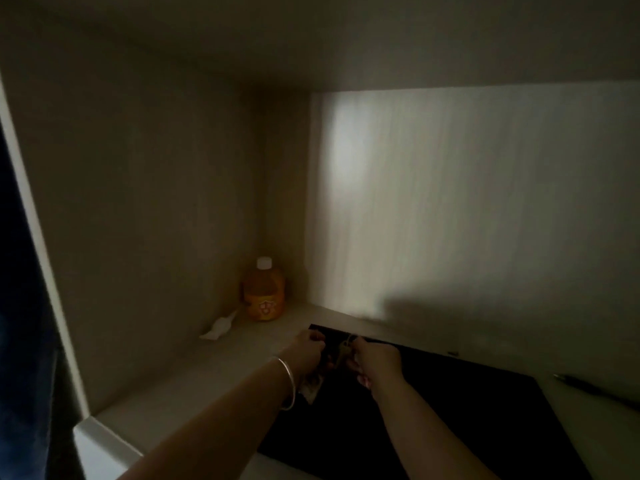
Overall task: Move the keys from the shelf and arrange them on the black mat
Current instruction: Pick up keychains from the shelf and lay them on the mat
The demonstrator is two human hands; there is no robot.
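A black mat point(450, 410) lies on the pale shelf surface point(214, 375) inside a dim alcove. Both my hands are over the mat's far left corner. My left hand point(306, 353), with a silver bangle on its wrist, is closed around something pale that hangs below the palm. My right hand point(375, 362) is closed too, pinching a small bunch with a light string or tag point(348, 344) between the two hands. This looks like a set of keys, but the dark blur hides the details.
An orange bottle point(264, 292) with a white cap stands in the back corner. A crumpled white wrapper point(220, 328) lies in front of it. A dark pen point(595, 389) rests on the shelf right of the mat. Walls close in left and behind.
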